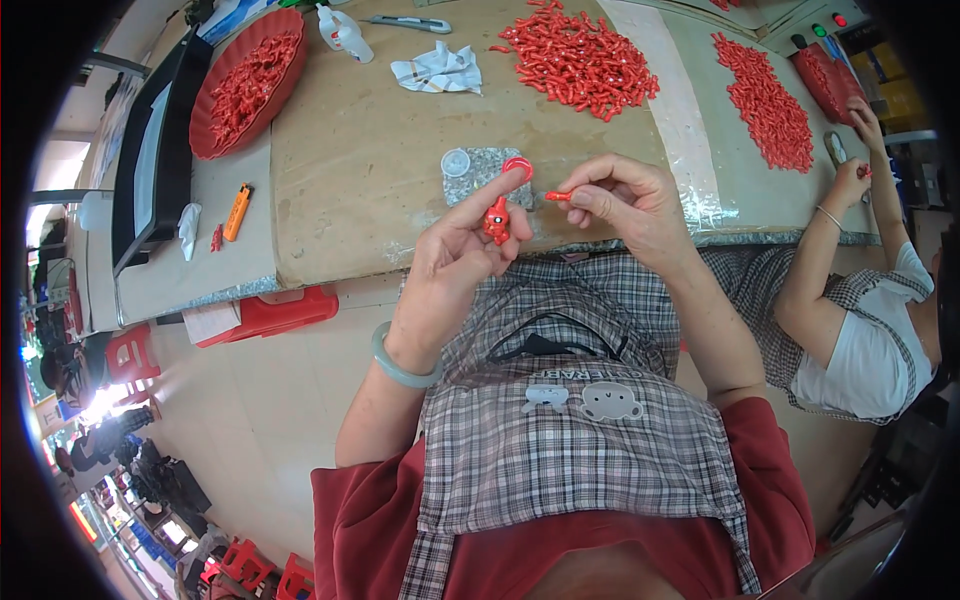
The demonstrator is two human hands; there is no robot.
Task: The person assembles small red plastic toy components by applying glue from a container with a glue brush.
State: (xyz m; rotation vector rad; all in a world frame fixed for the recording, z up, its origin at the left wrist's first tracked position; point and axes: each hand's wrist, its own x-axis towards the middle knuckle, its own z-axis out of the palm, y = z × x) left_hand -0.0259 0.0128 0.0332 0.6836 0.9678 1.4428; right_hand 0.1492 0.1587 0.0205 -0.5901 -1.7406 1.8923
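From where I stand, a glossy red figure [497, 222] sits in the middle of the frame, rounded, with a small dark-and-white spot on its front. The curled fingers of the left hand [462, 245] grip it, while the index finger stretches to a red-rimmed lid [517, 166]; I can't tell whether it touches. Just right of centre, the thumb and fingertips of the right hand [628, 203] pinch a slim red piece [558, 196], its narrow end out to the left. The two red parts are apart.

Both hands are over the near edge of the brown table [350, 170], which curves across the middle of the frame. The lid and a white cup [456, 163] are on a speckled slab [490, 160] just beyond the hands. Brown tabletop stretches left from the slab to an orange cutter [238, 212], and upward to a crumpled cloth [438, 71]. A heap of red pieces [580, 60] bounds the upper centre; a red bowl [203, 120], the upper left.
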